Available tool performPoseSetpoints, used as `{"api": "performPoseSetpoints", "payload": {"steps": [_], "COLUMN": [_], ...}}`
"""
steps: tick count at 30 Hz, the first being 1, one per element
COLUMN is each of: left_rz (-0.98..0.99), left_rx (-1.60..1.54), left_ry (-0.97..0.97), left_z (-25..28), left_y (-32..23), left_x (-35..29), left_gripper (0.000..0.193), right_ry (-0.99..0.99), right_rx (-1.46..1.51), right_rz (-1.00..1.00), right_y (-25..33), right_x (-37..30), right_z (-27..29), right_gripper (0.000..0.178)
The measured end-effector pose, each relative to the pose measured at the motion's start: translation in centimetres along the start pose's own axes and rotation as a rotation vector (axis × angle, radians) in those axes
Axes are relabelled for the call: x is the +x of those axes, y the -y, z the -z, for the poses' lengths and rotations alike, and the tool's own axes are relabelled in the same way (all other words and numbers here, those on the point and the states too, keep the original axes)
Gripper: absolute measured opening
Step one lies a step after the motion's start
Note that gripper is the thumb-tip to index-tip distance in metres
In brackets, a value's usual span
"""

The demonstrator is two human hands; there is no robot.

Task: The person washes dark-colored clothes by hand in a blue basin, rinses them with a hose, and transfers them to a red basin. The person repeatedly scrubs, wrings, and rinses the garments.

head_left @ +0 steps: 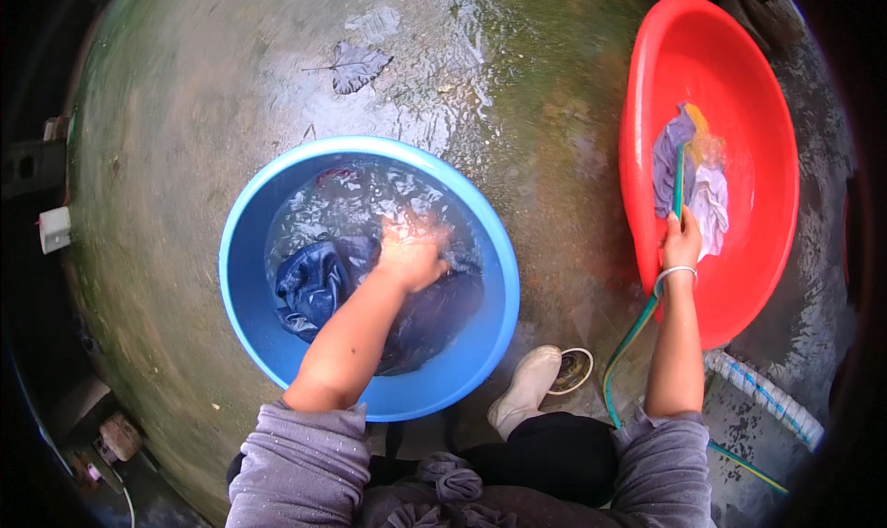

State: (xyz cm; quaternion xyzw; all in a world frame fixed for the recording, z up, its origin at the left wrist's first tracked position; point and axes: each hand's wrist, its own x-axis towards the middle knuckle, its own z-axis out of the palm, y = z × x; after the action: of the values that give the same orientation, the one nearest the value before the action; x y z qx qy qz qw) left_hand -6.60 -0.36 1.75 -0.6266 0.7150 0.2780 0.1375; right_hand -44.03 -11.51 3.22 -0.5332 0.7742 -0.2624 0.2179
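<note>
My left hand (412,253) is dipped in the water of a blue basin (242,251). Its fingers are blurred under the rippling surface, so whether they grip anything cannot be made out. Dark blue wet cloth (312,286) bulges above the water beside this hand, and more dark fabric (434,320) lies sunk below it. On the right, my right hand (682,242) is closed around a green hose (679,172). The hose end points into a tilted red basin (739,288), over a bunch of purple-grey (667,169), yellow and white cloth (711,205).
A dark fallen leaf (356,68) lies on the wet concrete floor (166,158) beyond the blue basin. By my white boot (527,389) sits a small round white-rimmed object (573,371). A white wrapped pipe (767,399) rests at lower right, near the trailing hose.
</note>
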Motion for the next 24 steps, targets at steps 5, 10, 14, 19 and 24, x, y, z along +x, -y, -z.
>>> {"api": "performPoseSetpoints", "payload": {"steps": [5,10,14,19,24], "left_rz": [0.218,0.362,0.075,0.046,0.014], "left_rx": [-0.269,-0.730,-0.690,-0.614,-0.237], "left_ry": [-0.218,-0.479,-0.509,-0.448,-0.406], "left_z": [1.3,7.8,9.0,5.2,3.4], "left_y": [2.9,6.9,5.8,3.5,1.4], "left_x": [0.5,-10.7,-19.5,-24.6,-16.6], "left_gripper": [0.031,0.017,0.023,0.051,0.084], "right_ry": [-0.047,-0.098,-0.071,-0.044,-0.062], "right_rx": [-0.147,-0.186,-0.248,-0.242,-0.240], "right_rz": [0.083,0.134,0.127,0.123,0.102], "right_y": [-1.0,-0.5,-1.1,-1.6,-1.2], "right_x": [1.3,1.3,1.8,2.3,1.9], "right_z": [-1.1,-1.4,-0.7,-1.0,-1.0], "right_gripper": [0.027,0.025,0.025,0.023,0.025]}}
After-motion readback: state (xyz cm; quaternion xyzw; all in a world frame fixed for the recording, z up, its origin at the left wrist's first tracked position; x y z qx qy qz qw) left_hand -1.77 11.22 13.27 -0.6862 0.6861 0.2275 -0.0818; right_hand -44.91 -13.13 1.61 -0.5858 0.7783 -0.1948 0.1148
